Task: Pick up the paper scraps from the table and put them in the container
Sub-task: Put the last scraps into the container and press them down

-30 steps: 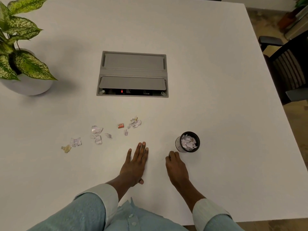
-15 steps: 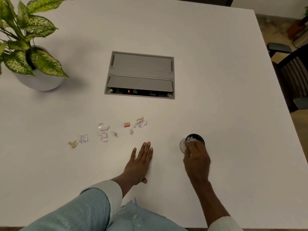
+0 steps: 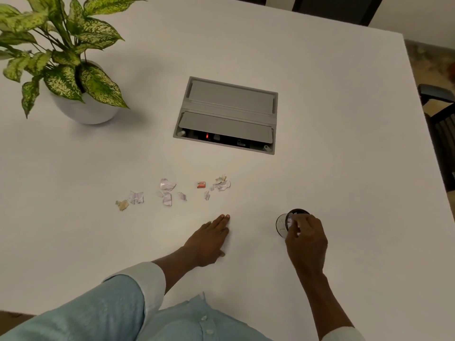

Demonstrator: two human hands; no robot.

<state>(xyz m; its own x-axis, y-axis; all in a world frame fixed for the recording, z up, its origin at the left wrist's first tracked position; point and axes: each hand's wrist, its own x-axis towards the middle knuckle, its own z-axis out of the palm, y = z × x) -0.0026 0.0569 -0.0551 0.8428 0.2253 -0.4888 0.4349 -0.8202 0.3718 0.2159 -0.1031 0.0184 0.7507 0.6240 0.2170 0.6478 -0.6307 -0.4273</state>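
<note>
Several torn paper scraps lie in a loose row on the white table point(image 3: 344, 143), from a tan one point(image 3: 122, 205) at the left, past a pale crumpled one point(image 3: 167, 185) and a small orange piece point(image 3: 201, 185), to a white cluster point(image 3: 222, 184). A small dark-rimmed container point(image 3: 281, 226) stands to their right. My right hand point(image 3: 306, 239) hovers over its mouth with fingers bunched; a bit of white paper shows between the fingertips. My left hand point(image 3: 209, 238) rests flat on the table just below the scraps, holding nothing.
A grey cable box point(image 3: 226, 114) is set into the table behind the scraps, its near flap ajar. A potted plant in a white pot point(image 3: 83, 109) stands at the far left. Dark chairs point(image 3: 440, 119) stand beyond the table's right edge.
My right hand rose from the table beside the container and moved over its mouth, covering most of it. The left hand stayed flat in place. The view shifted.
</note>
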